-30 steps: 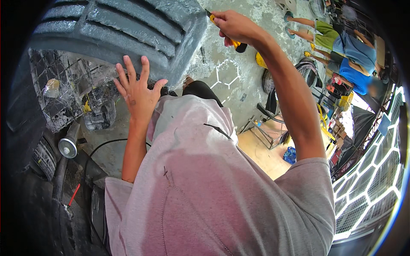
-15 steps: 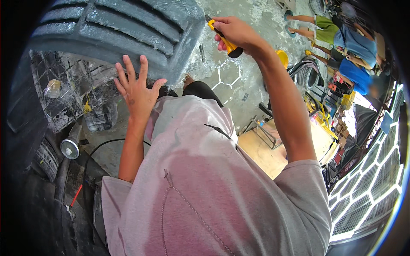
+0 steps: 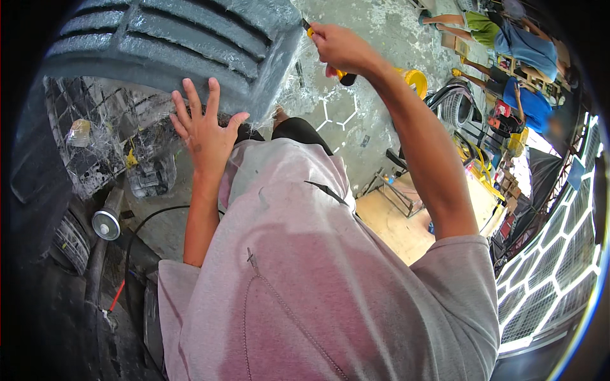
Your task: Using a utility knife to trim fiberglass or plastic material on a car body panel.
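Note:
A large dark grey moulded panel (image 3: 190, 41) with raised ribs and slots fills the upper left; frayed, whitish translucent fibres hang along its right and near edges. My left hand (image 3: 208, 136) lies with fingers spread, its fingertips on the panel's near edge. In my right hand (image 3: 343, 49) is a yellow and black utility knife (image 3: 347, 79), its front end at the panel's right edge. The fingers wrap round the handle and hide most of it; the blade itself is too small to make out.
Below the panel's left part stands a grimy lattice (image 3: 101, 120) with a clear cup (image 3: 79, 133) on it. A black cable (image 3: 149, 222) curves over the floor at left. At right are a wooden board (image 3: 397, 219), a yellow bucket (image 3: 416, 82), tyres (image 3: 456, 111) and two people.
My right hand has turned and shifted slightly up and left with the knife, hiding more of its handle. My left hand stays at the panel's edge. The people at right have shifted.

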`<action>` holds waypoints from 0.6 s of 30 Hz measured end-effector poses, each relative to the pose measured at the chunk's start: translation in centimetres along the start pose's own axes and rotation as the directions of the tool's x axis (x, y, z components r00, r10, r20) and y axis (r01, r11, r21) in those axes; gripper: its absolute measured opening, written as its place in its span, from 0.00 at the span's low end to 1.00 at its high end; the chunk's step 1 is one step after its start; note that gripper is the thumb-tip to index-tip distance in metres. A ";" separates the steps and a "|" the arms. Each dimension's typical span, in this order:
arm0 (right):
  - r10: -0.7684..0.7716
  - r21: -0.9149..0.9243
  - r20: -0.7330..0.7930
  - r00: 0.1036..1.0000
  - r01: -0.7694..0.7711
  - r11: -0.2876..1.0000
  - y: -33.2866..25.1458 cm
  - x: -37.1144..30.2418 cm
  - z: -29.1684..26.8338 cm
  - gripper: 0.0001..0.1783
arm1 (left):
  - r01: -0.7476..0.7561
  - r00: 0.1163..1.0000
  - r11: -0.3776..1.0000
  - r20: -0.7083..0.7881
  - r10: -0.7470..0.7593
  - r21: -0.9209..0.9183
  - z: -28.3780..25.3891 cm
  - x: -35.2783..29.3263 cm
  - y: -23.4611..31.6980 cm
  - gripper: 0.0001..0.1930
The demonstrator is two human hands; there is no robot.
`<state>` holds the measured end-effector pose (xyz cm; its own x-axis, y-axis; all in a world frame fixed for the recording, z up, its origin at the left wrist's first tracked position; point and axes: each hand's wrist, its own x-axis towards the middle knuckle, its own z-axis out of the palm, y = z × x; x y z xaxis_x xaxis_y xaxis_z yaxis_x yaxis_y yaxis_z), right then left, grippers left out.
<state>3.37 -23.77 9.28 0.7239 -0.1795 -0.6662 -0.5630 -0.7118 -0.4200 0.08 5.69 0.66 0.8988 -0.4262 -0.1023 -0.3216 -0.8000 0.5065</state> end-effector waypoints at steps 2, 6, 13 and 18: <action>0.011 0.025 0.016 1.000 -0.011 1.000 -0.2 -0.2 -0.1 0.13 | 0.002 1.000 1.000 0.001 -0.002 -0.005 -0.1 -0.1 -0.1 0.47; 0.007 0.044 0.004 1.000 -0.008 0.999 0.1 -0.3 0.4 0.13 | -0.006 1.000 1.000 -0.025 0.006 -0.021 0.3 -0.1 -0.2 0.47; -0.003 -0.028 -0.108 0.994 0.000 1.000 2.0 -2.6 8.3 0.17 | -0.013 0.999 0.999 -0.045 0.011 -0.040 0.7 0.2 -0.4 0.47; 0.207 0.331 0.009 0.978 -0.198 0.923 0.3 -3.4 5.3 0.16 | -0.014 1.000 0.999 -0.001 0.014 -0.030 0.3 -0.2 -0.4 0.48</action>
<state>-1.40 -19.71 8.17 0.5885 -0.3169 -0.7438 -0.7947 -0.3961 -0.4600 -0.02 5.94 0.28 0.8948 -0.4364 -0.0942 -0.3248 -0.7810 0.5335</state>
